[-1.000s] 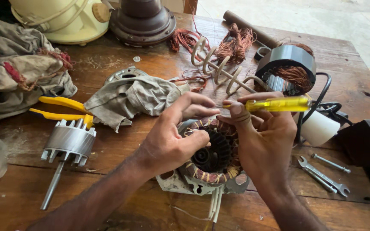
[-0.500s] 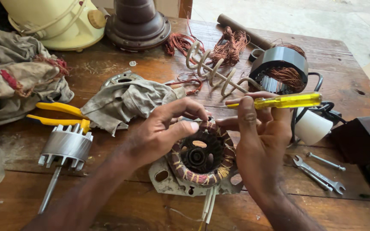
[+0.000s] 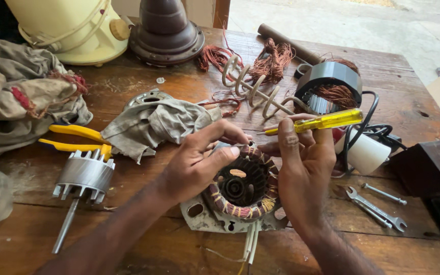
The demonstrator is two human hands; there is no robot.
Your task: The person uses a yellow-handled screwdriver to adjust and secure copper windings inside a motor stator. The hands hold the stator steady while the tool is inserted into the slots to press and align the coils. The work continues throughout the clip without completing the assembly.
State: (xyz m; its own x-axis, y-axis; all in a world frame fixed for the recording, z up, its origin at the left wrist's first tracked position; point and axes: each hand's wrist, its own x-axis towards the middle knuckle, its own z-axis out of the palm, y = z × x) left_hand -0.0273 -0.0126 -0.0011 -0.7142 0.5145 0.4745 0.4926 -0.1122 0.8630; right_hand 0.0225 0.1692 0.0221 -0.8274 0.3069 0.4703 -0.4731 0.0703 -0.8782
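I am looking down at a wound motor stator (image 3: 243,191) sitting in its metal end plate near the middle of the table's near edge. Since a second ago it has been tipping back: then the hands were covering most of the winding, and now the dark core and the bearing seat are showing openly. In my judgement that means the work on the coil is moving to its top rim, where both hands are meeting.

My left hand (image 3: 197,163) is resting on the stator's left side, thumb and forefinger stretched towards the top of the winding and closing together there; whether they are pinching a wire I cannot tell. My right hand (image 3: 304,168) is wrapping its fingers around a yellow-handled screwdriver (image 3: 322,122), holding it firmly, shaft pointing left towards the left fingertips.

Towards the left edge a finned rotor on its shaft (image 3: 82,178) is lying beside yellow pliers (image 3: 75,138) and a grey rag (image 3: 156,122). Near the far edge sit loose copper coils (image 3: 271,61) and a black stator (image 3: 329,86); small spanners (image 3: 375,206) are lying towards the right edge.
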